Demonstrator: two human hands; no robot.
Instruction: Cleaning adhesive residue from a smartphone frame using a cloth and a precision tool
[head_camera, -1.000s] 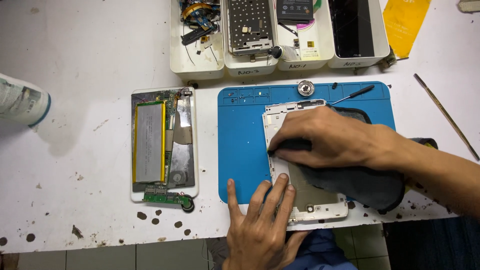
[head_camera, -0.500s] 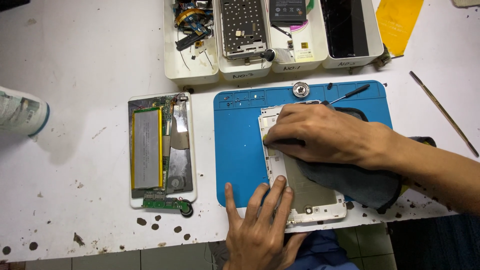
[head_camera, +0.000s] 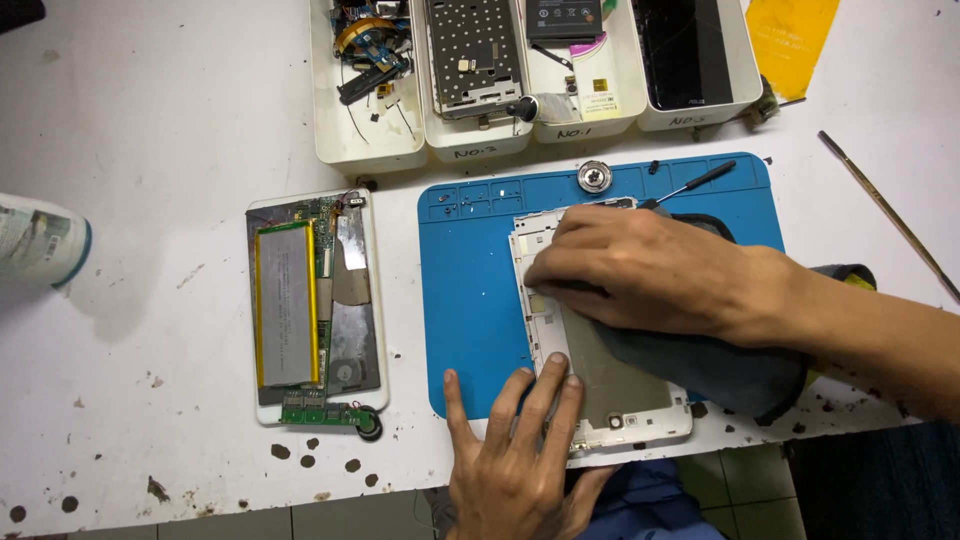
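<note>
counter (head_camera: 150, 130): white, flecked with dark brown spots along the near edge
mat (head_camera: 470, 300): bright blue
tablet frame (head_camera: 610, 400): white rim, dull grey-beige inner panel
cloth (head_camera: 720, 365): dark grey
opened tablet (head_camera: 315, 300): white shell, silver-grey battery edged in yellow, green circuit board, silver foil patches
trays (head_camera: 365, 150): white
screwdriver (head_camera: 700, 182): black handle
sheet (head_camera: 790, 35): yellow-orange
bottle (head_camera: 40, 245): pale grey-white with a teal band
round dish (head_camera: 594, 177): shiny silver
dark panel (head_camera: 685, 50): black, glossy
rod (head_camera: 885, 210): brown

Bright, even light; sharp focus
</note>
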